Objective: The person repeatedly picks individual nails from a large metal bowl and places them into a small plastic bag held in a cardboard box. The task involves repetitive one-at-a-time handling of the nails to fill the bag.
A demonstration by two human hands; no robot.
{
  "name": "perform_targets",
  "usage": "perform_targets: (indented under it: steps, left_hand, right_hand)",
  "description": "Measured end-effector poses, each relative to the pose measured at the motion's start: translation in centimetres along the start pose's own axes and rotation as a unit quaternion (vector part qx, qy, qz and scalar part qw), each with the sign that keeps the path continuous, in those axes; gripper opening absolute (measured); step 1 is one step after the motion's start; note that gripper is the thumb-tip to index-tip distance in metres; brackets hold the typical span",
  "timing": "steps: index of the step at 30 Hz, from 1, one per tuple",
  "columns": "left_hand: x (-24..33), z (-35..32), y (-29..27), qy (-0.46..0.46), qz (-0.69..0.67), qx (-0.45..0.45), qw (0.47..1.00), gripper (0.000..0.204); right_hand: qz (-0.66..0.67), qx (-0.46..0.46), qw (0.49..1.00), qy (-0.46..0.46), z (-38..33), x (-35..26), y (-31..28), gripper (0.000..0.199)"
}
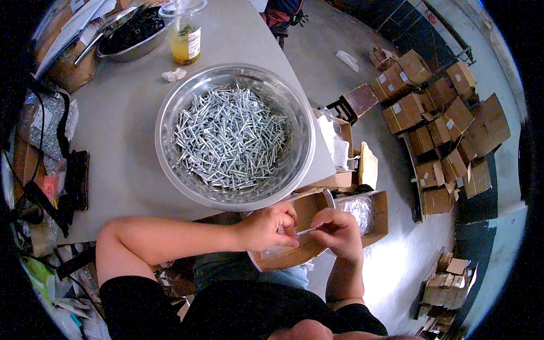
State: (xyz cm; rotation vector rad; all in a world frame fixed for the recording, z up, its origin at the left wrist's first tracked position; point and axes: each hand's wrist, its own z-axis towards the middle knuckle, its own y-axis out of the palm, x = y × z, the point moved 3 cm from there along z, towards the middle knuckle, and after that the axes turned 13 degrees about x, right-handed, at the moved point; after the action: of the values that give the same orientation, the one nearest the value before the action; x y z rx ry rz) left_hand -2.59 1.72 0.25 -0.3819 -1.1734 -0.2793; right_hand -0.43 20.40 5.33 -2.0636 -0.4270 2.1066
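A large steel bowl (164,153) on the table holds a heap of silvery screws (232,136). Just beyond its near rim, both of my hands work close together above an open cardboard box (303,212). My right hand (341,232) pinches a thin metal screw (306,231), which points toward my left hand. The fingers of my left hand (269,228) are curled closed by the screw's other end. Whatever small thing lies within those left fingers is mostly hidden.
The grey table (122,187) bears a drink cup (185,42), a crumpled tissue (174,75) and a dark-filled metal pan (133,39). A bag of small metal parts (48,122) lies left. Another box (374,212) with clear plastic adjoins mine. Stacked cartons (442,124) and a stool (360,101) stand right.
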Motion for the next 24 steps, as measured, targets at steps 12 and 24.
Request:
perform_targets:
  steps: [12, 24]
  left_hand:
    - [0.3, -0.3, 0.2, -0.088, 0.043, -0.102, 0.99, 0.037]
    - [-1.9, -1.1, 1.6, -0.06, -0.045, -0.088, 0.993, 0.053]
  right_hand:
    - [-0.183, -0.053, 0.979, -0.07, 0.4, -3.6, 2.3, 0.017]
    - [-0.226, -0.088, 0.935, -0.26, 0.1, -5.3, 3.4, 0.025]
